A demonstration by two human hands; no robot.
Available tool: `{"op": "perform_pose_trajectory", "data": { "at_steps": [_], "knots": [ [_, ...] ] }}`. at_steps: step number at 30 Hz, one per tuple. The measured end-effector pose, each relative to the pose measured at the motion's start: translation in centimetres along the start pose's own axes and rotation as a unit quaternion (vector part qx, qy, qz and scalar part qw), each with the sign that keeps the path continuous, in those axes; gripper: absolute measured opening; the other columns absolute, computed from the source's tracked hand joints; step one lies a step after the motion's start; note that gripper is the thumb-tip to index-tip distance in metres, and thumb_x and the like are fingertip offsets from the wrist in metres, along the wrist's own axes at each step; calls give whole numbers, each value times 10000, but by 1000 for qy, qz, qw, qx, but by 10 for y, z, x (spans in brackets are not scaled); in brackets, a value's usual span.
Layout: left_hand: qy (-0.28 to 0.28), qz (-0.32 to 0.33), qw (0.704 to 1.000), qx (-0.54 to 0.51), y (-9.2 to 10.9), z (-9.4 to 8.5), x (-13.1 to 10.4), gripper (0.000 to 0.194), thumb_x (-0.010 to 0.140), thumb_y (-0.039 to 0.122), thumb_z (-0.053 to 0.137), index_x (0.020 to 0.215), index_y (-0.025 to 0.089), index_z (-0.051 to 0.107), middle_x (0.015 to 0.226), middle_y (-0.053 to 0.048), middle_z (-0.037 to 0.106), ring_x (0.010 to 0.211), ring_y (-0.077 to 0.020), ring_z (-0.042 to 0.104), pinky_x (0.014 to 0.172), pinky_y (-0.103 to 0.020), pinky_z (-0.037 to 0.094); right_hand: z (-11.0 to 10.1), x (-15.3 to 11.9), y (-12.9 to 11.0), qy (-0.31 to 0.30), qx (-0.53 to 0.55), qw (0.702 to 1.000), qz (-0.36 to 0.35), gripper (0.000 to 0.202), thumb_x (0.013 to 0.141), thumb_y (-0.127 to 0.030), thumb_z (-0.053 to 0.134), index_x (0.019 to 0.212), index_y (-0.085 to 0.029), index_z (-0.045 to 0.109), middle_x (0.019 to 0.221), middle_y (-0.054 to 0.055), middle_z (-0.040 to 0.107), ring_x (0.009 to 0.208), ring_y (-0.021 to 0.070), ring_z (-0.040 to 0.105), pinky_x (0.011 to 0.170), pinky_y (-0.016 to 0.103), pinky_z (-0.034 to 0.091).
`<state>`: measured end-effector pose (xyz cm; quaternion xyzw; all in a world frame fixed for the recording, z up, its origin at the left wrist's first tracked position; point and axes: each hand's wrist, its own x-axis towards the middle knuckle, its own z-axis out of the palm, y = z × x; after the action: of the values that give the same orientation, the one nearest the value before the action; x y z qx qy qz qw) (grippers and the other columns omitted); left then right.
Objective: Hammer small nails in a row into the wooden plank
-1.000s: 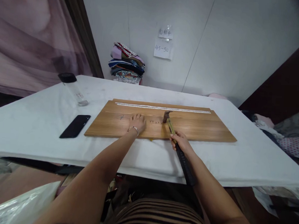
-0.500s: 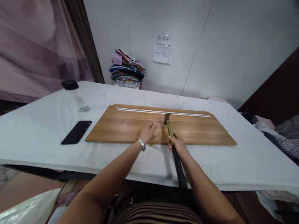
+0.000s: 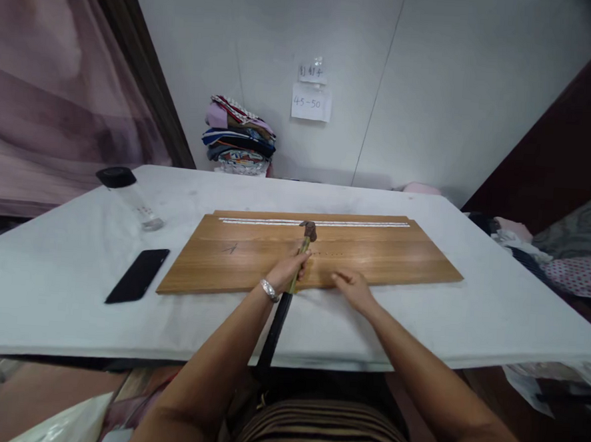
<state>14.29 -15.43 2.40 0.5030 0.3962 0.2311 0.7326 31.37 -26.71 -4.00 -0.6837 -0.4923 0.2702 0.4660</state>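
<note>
Left hand is closed around the hammer, newly passed from the right hand, now freed, half-open and apparently empty; the hammer's head is over the wooden board.

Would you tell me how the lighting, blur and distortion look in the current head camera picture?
Head view: soft, dim light without harsh glare; the hammer and both hands look slightly soft; the table seems stretched toward its corners by the wide lens; the upper right corner is darkened; the small nails are barely resolved.
</note>
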Motion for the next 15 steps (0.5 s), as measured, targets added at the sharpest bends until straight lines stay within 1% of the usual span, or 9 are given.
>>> {"op": "perform_pose_trajectory", "data": {
  "at_steps": [1, 2, 4, 5, 7, 8, 10, 12, 15],
  "knots": [
    [-6, -8, 1000, 5, 2, -1, -3, 210, 901, 364, 680, 905, 188, 565, 600, 87, 464, 415, -39, 397, 416, -169, 299, -19, 11, 7, 52, -66, 996, 12, 216, 863, -346, 594, 971, -224, 737, 966, 62, 760, 949, 258, 695, 888, 405, 553],
    [-14, -17, 1000, 6, 4, -2, -6, 221, 906, 379, 676, 924, 186, 570, 609, 85, 467, 414, -35, 384, 410, -167, 280, -37, 22, 14, 77, -138, 987, 28, 262, 871, -312, 579, 1062, -216, 732, 1093, 91, 756, 1055, 275, 681, 967, 419, 524],
    [-27, -39, 999, -1, 8, 1, -9, 271, 918, 437, 657, 952, 180, 579, 626, 77, 474, 417, -30, 373, 408, -166, 268, -71, 44, 24, 84, -271, 957, 54, 377, 897, -259, 531, 1234, -189, 686, 1283, 139, 704, 1217, 285, 620, 1070, 414, 459],
    [-33, -51, 998, -7, 10, 3, -9, 301, 928, 470, 637, 960, 176, 583, 631, 72, 478, 418, -30, 369, 408, -168, 268, -84, 52, 29, 74, -322, 942, 55, 428, 920, -256, 500, 1313, -166, 644, 1363, 159, 661, 1278, 284, 585, 1097, 407, 435],
    [-43, -72, 996, -17, 13, 7, -8, 351, 949, 519, 586, 966, 168, 588, 636, 64, 479, 417, -33, 364, 404, -172, 266, -102, 64, 37, 73, -412, 903, 96, 488, 979, -301, 433, 1416, -127, 566, 1505, 196, 544, 1405, 310, 474, 1147, 453, 378],
    [-47, -82, 995, -21, 14, 9, -7, 364, 960, 527, 564, 965, 164, 590, 637, 62, 480, 418, -34, 362, 401, -173, 264, -108, 68, 41, 78, -442, 883, 136, 518, 1008, -346, 391, 1460, -129, 526, 1559, 201, 485, 1453, 325, 417, 1165, 497, 345],
    [-58, -98, 993, -26, 14, 12, -4, 360, 976, 515, 538, 962, 159, 591, 643, 57, 486, 421, -34, 363, 401, -171, 266, -112, 71, 49, 76, -470, 859, 190, 573, 1044, -414, 303, 1528, -149, 459, 1633, 204, 380, 1509, 342, 337, 1189, 552, 277],
    [-65, -111, 991, -28, 13, 14, -1, 328, 990, 477, 521, 964, 157, 589, 645, 55, 491, 425, -35, 369, 405, -167, 276, -112, 70, 57, 70, -476, 851, 209, 598, 1055, -440, 246, 1561, -177, 425, 1668, 200, 316, 1538, 342, 285, 1201, 573, 227],
    [-67, -115, 991, -27, 8, 16, 4, 296, 986, 448, 539, 969, 156, 586, 642, 56, 495, 427, -36, 378, 409, -166, 288, -111, 70, 63, 66, -474, 855, 201, 612, 1052, -458, 227, 1564, -193, 429, 1670, 196, 315, 1543, 333, 276, 1203, 565, 217]
  ]
}}
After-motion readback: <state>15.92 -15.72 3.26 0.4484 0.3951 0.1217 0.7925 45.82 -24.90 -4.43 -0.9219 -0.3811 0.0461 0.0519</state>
